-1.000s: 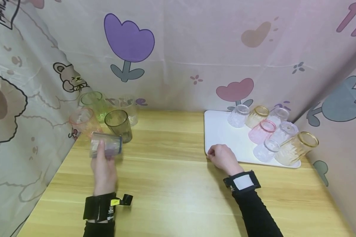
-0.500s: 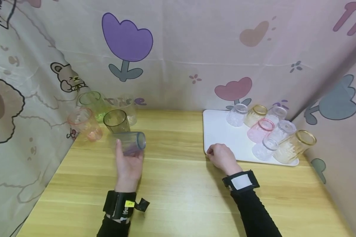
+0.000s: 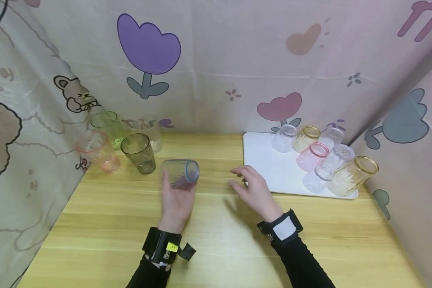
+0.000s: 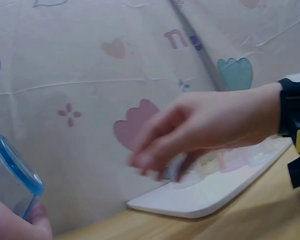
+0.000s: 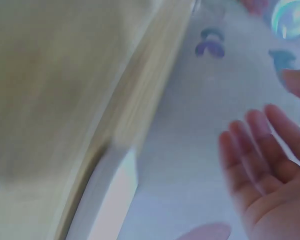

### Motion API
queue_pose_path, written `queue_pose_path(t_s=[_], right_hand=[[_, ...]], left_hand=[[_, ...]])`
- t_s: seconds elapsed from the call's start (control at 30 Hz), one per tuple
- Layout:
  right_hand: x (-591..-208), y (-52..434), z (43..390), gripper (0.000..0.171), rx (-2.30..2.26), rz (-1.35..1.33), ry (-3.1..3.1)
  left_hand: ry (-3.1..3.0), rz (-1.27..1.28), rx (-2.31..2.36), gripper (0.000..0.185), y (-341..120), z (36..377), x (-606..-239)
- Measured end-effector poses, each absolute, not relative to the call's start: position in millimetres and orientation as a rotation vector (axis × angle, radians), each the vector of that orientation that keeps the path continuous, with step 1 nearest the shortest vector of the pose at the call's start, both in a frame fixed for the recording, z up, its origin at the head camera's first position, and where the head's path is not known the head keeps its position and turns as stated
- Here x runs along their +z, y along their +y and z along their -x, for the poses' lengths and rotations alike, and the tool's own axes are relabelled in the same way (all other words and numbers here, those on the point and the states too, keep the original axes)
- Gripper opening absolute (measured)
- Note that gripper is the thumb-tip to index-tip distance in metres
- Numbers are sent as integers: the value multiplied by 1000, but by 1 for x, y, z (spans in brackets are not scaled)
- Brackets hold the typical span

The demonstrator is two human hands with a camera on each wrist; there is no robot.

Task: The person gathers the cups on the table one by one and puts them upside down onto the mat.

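My left hand [image 3: 175, 197] grips a clear blue-tinted cup [image 3: 181, 173] on its side above the wooden table [image 3: 216, 236], its rim turned to the right. In the left wrist view the cup's blue rim [image 4: 17, 166] shows at the lower left. My right hand [image 3: 251, 188] hovers a short way to the cup's right, fingers spread and loose, holding nothing. The same hand [image 4: 200, 132] shows blurred in the left wrist view, and its spread fingers [image 5: 262, 150] appear in the right wrist view.
Three cups stand at the back left: dark grey [image 3: 138, 153], pink [image 3: 98, 151], green [image 3: 109, 124], with a clear one [image 3: 152, 133] behind. A white tray [image 3: 264, 160] at the right holds several cups lying tilted. Patterned cloth walls enclose the table.
My left hand has carried the blue-tinted cup rightward, away from the cup group. My right hand has left the tray's edge, opened its fingers and moved left toward the cup.
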State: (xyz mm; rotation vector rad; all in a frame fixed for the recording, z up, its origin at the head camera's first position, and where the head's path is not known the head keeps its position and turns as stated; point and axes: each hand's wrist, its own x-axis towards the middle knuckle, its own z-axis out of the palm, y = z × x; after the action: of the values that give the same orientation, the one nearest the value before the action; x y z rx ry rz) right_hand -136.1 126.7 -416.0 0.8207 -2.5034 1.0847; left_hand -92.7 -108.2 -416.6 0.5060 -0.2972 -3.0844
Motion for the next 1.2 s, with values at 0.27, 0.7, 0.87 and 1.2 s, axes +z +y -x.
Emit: queue_pose_path(t_s=[0.27,0.7,0.87,1.2], right_hand=[[-420,95,124,71,1113,-1036,-2264],[-424,86,124,90,1081,-1068,-2184],[-424,88,123,86,1095,-1063,-2203],[-421,96,128,84,1152,-1051,-2129]], left_hand=[[-409,-491,-3146,85,-82,93,-423],[-785,-524,-3194,85,-54,88,-428],[-829,-459,-3201,86,-49,87,-432],[-870,-384,-3166,85,-43,92,-432]])
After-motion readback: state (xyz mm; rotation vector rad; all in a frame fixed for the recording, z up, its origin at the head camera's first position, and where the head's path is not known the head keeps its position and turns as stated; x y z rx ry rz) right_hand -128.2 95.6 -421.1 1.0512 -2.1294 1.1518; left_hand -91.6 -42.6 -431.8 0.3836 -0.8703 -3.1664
